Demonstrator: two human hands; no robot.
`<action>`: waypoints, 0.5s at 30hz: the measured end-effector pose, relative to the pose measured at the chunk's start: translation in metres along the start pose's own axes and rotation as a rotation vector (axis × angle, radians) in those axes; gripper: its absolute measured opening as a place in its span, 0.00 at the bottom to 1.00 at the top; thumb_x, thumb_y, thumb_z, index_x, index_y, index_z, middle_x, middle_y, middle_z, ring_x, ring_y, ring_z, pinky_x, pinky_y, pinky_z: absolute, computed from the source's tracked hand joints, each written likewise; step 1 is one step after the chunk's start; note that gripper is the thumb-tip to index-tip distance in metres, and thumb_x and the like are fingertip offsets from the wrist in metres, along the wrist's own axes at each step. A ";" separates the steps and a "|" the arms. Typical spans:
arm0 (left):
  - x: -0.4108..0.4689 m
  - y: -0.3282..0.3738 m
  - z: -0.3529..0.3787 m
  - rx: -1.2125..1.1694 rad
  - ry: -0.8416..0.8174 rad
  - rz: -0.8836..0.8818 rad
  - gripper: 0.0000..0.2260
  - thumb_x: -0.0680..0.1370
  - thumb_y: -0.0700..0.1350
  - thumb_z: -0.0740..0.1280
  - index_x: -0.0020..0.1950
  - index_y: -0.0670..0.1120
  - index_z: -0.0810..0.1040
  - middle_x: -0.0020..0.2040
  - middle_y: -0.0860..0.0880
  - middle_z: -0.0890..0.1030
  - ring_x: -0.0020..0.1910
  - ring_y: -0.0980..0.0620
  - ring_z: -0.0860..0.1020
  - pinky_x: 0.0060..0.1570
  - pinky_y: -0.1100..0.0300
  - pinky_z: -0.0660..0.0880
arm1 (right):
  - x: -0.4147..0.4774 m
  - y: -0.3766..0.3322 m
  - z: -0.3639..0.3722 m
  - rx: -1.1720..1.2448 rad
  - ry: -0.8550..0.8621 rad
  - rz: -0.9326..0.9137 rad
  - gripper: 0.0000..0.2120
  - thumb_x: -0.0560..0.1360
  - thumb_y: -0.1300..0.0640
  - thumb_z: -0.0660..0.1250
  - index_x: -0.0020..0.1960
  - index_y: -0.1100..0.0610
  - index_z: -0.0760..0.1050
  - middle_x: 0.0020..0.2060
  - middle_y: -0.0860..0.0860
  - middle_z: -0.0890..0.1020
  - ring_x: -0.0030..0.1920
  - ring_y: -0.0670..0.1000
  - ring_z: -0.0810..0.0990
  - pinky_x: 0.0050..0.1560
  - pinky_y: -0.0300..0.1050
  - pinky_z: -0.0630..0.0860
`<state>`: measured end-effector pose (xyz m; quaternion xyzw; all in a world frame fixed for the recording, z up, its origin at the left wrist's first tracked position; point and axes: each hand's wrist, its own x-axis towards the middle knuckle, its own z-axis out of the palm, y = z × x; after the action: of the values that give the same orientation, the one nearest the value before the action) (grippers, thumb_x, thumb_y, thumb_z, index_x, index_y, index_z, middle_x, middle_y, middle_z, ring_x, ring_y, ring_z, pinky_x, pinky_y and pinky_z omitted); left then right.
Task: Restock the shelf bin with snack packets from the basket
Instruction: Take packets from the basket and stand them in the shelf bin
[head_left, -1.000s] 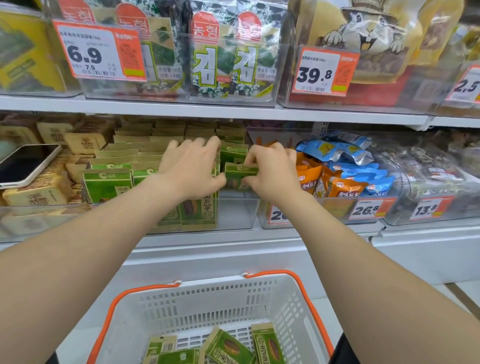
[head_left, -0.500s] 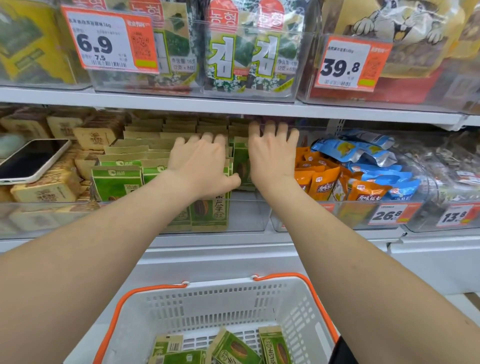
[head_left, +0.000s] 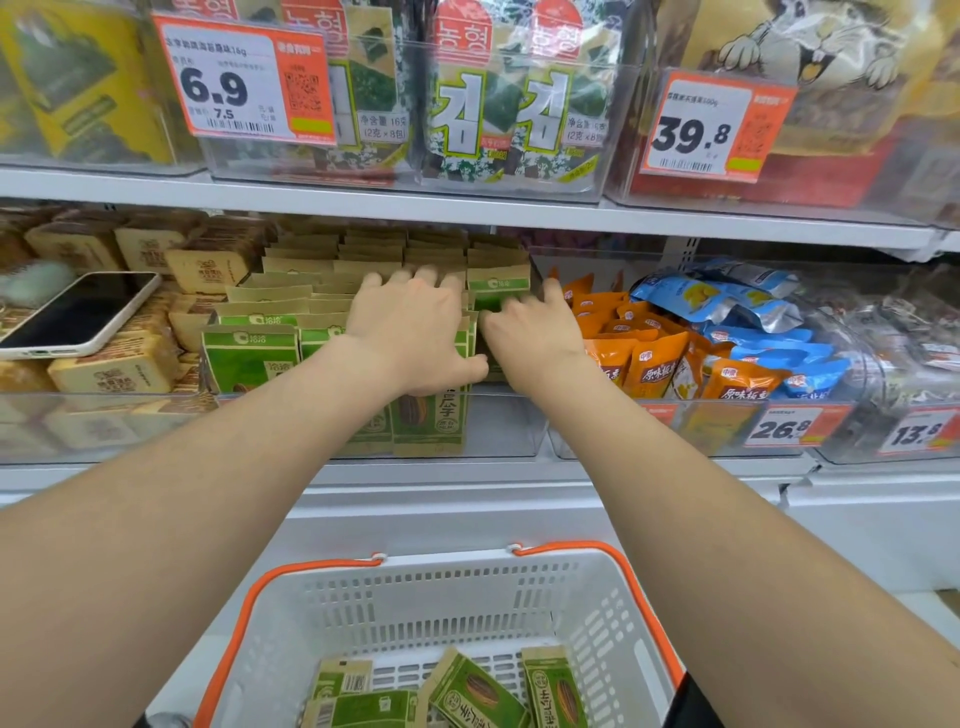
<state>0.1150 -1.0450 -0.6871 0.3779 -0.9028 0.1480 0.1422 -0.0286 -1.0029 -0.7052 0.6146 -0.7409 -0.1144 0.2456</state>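
Green and tan snack packets stand in rows inside a clear shelf bin on the middle shelf. My left hand rests flat on the packet tops, fingers spread and fairly straight. Close beside it, my right hand is at the right end of the bin, its fingers curled round a green packet in the last row. Below, a white basket with orange handles holds several more green packets lying loose.
A phone lies on tan biscuit packs in the bin to the left. To the right, another bin holds orange packets and blue packets. The upper shelf edge hangs close above my hands.
My right hand, flat with straight fingers half a second ago, has drawn back slightly and curled its fingers on a packet. The left hand stays on the packet tops.
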 end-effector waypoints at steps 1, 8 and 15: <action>0.000 0.000 0.001 -0.002 0.005 -0.001 0.35 0.72 0.71 0.64 0.66 0.46 0.74 0.63 0.42 0.79 0.63 0.39 0.77 0.59 0.45 0.72 | 0.000 0.000 0.000 0.010 -0.004 0.005 0.12 0.77 0.58 0.68 0.60 0.51 0.77 0.59 0.54 0.81 0.64 0.59 0.77 0.72 0.61 0.60; -0.003 0.000 0.006 0.005 0.079 0.007 0.36 0.70 0.73 0.65 0.64 0.45 0.75 0.61 0.43 0.80 0.60 0.40 0.78 0.57 0.47 0.72 | -0.009 -0.002 -0.006 0.128 -0.025 0.047 0.15 0.79 0.53 0.68 0.65 0.52 0.78 0.69 0.58 0.71 0.71 0.62 0.69 0.71 0.63 0.61; -0.012 -0.003 0.004 -0.011 0.101 0.000 0.42 0.68 0.78 0.63 0.66 0.45 0.74 0.62 0.45 0.79 0.61 0.41 0.78 0.59 0.45 0.72 | -0.030 0.004 -0.007 0.243 -0.003 0.062 0.13 0.78 0.55 0.69 0.62 0.53 0.77 0.62 0.56 0.78 0.66 0.60 0.73 0.73 0.65 0.61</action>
<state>0.1247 -1.0403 -0.6947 0.3691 -0.8953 0.1620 0.1897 -0.0244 -0.9720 -0.7038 0.6163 -0.7684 -0.0172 0.1716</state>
